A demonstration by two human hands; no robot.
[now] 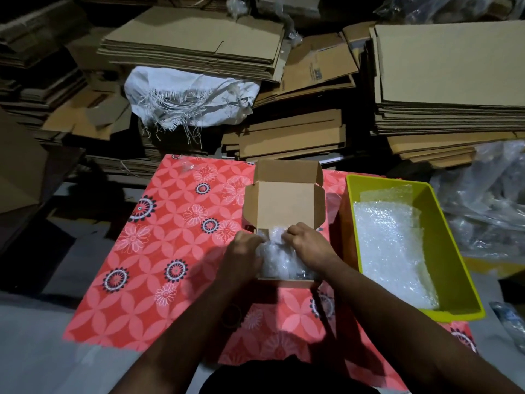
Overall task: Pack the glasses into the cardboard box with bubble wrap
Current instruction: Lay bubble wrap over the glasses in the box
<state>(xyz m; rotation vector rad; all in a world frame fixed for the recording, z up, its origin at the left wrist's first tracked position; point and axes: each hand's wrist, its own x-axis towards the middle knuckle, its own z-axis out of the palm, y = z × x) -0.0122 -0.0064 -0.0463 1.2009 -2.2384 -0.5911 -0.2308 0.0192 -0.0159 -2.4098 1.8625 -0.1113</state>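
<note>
Both hands work inside the small cardboard box (284,206), whose lid stands open at the far side. Left hand (244,253) has its fingers curled round the left edge of a bubble wrap bundle (277,260) that fills the box; right hand (305,241) pinches the same bundle from the right, knuckles up. Whatever is wrapped inside is too blurred to make out, though something dark shows at the near edge of the bundle. The box sits on a pink floral cloth (159,251) spread over the counter, roughly in the middle of it. Just right of the box stands a yellow-green plastic bin (443,251), touching or nearly touching it, with loose sheets of bubble wrap (389,245) lying in its bottom. Beyond the cloth, stacks of flattened cardboard (449,81) rise in piles, and a frayed white sack (187,95) lies draped among them. Crumpled clear plastic (488,200) is heaped at the far right.
</note>
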